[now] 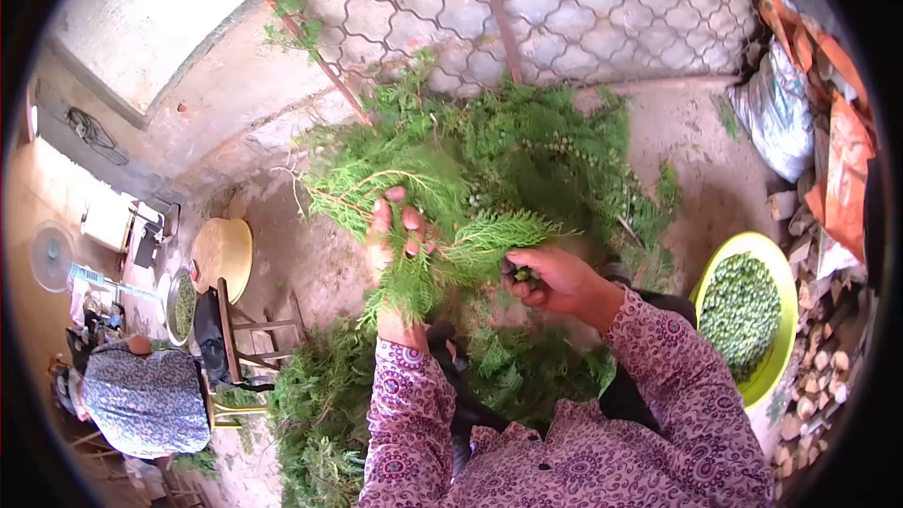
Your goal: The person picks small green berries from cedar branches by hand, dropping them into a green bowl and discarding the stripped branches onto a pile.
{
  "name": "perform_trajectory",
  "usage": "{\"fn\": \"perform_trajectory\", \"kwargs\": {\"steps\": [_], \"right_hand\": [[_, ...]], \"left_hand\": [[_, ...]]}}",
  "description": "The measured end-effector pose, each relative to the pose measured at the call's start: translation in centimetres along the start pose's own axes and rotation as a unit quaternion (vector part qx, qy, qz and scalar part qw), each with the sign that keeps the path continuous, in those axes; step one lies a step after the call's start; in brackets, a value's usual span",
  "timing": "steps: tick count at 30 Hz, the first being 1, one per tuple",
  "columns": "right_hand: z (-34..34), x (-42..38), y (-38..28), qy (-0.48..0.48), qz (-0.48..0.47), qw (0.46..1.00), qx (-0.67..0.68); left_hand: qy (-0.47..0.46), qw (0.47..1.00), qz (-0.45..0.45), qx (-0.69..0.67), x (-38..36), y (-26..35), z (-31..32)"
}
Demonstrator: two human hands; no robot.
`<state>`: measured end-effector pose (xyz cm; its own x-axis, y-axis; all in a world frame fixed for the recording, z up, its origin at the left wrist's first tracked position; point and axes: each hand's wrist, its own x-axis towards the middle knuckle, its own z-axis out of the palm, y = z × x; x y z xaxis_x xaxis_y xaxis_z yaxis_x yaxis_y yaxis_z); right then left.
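Observation:
My left hand (411, 230) is closed around a leafy evergreen branch (499, 233) with flat, fern-like sprays that look like arborvitae. Its foliage hangs over my left wrist and fans out to both sides. At the tip of the right-hand spray, my right hand (560, 280) is curled closed, with several small dark green seed cones (520, 273) showing between thumb and fingers. Behind both hands lies a large heap of cut branches (555, 132), some bearing pale round cones.
A yellow-green basin (792, 320) full of green cones stands at right, beside stacked firewood (818, 381) and a white sack (776, 113). More cut branches (324, 404) lie at lower left. A wire-mesh fence (621, 9) runs behind. Farther left, another person (146, 400) sits near a basin (226, 259).

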<state>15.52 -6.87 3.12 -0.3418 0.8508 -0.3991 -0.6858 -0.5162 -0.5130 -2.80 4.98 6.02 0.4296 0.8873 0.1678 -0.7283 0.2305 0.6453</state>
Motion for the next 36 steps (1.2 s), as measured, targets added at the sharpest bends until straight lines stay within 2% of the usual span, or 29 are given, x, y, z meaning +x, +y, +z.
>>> {"fn": "perform_trajectory", "kwargs": {"steps": [1,2,4,6,8,12,14,16,17,18,20,21,22,24,25,26,27,28,30,31,32,34,35,36], "right_hand": [[-0.3,-0.1,-0.5,-0.013,-0.020,1.000,0.010],[-0.5,-0.2,-0.9,-0.014,-0.022,1.000,-0.006],[-1.2,-0.4,-1.4,0.062,-0.075,0.993,0.062],[-1.9,-1.2,-1.8,0.073,-0.093,0.991,0.060],[-2.8,-2.8,-2.6,0.117,-0.167,0.977,0.053],[-8.3,-10.4,-5.1,0.235,-0.301,0.921,0.077],[-12.3,-16.2,-6.0,0.279,-0.394,0.875,0.031],[-13.5,-22.1,-6.1,0.414,-0.504,0.756,-0.060],[-14.5,-25.3,-6.0,0.443,-0.538,0.712,-0.086],[-15.2,-28.1,-5.7,0.471,-0.569,0.665,-0.112],[-15.8,-31.7,-4.8,0.617,-0.549,0.536,-0.174],[-17.5,-33.6,-4.1,0.681,-0.462,0.497,-0.275],[-20.4,-35.0,-3.6,0.765,-0.307,0.266,-0.500],[-24.6,-37.0,-0.7,0.776,-0.103,0.208,-0.586],[-25.9,-37.4,0.6,0.791,-0.082,0.223,-0.564],[-27.6,-37.2,2.1,0.789,-0.189,0.287,-0.509],[-29.1,-37.7,3.8,0.785,-0.163,0.352,-0.483],[-27.2,-36.8,5.4,0.777,-0.134,0.417,-0.453],[-26.9,-35.1,9.4,0.755,-0.107,0.476,-0.438],[-26.9,-34.2,11.4,0.738,-0.130,0.529,-0.398],[-27.8,-33.4,13.2,0.735,-0.127,0.539,-0.392],[-28.0,-31.6,16.0,0.736,-0.133,0.565,-0.349],[-27.1,-31.1,16.6,0.730,-0.117,0.540,-0.402],[-29.1,-30.6,17.6,0.710,-0.151,0.549,-0.414]], "left_hand": [[0.070,0.997,0.004,0.009,-0.4,0.0,1.2],[0.065,0.998,0.016,0.000,-0.4,-0.2,1.3],[0.100,0.994,0.009,0.048,-0.3,-0.4,1.0],[0.098,0.995,0.010,0.023,-0.5,-0.4,1.8],[0.142,0.988,-0.015,0.055,-0.9,-0.1,2.7],[0.133,0.988,-0.042,0.071,-1.9,0.6,3.6],[0.122,0.989,-0.048,0.073,-2.2,0.8,3.6],[0.142,0.986,-0.047,0.073,-2.5,1.0,3.8],[0.134,0.989,-0.020,0.065,-2.6,0.6,3.4],[0.128,0.989,-0.031,0.070,-2.9,0.8,3.4],[0.116,0.991,-0.011,0.062,-3.1,0.0,2.0],[0.107,0.992,-0.021,0.065,-3.5,-0.4,1.7],[0.133,0.988,-0.032,0.072,-4.0,-0.7,1.5],[0.152,0.984,-0.044,0.085,-5.3,-1.1,1.2],[0.155,0.977,-0.050,0.141,-5.9,-1.1,0.9],[0.160,0.966,-0.053,0.197,-6.5,-1.0,0.6],[0.151,0.968,-0.035,0.199,-7.0,-1.1,0.2],[0.150,0.966,-0.034,0.210,-7.6,-0.8,0.1],[0.211,0.950,0.007,0.231,-8.7,0.3,-0.3],[0.210,0.951,0.022,0.228,-8.9,1.1,-1.5],[0.210,0.948,0.022,0.240,-9.3,2.0,-2.7],[0.242,0.934,0.110,0.238,-10.6,4.4,-3.5],[0.249,0.928,0.122,0.250,-11.4,6.0,-4.5],[0.257,0.920,0.135,0.262,-12.3,7.7,-5.6]]}}
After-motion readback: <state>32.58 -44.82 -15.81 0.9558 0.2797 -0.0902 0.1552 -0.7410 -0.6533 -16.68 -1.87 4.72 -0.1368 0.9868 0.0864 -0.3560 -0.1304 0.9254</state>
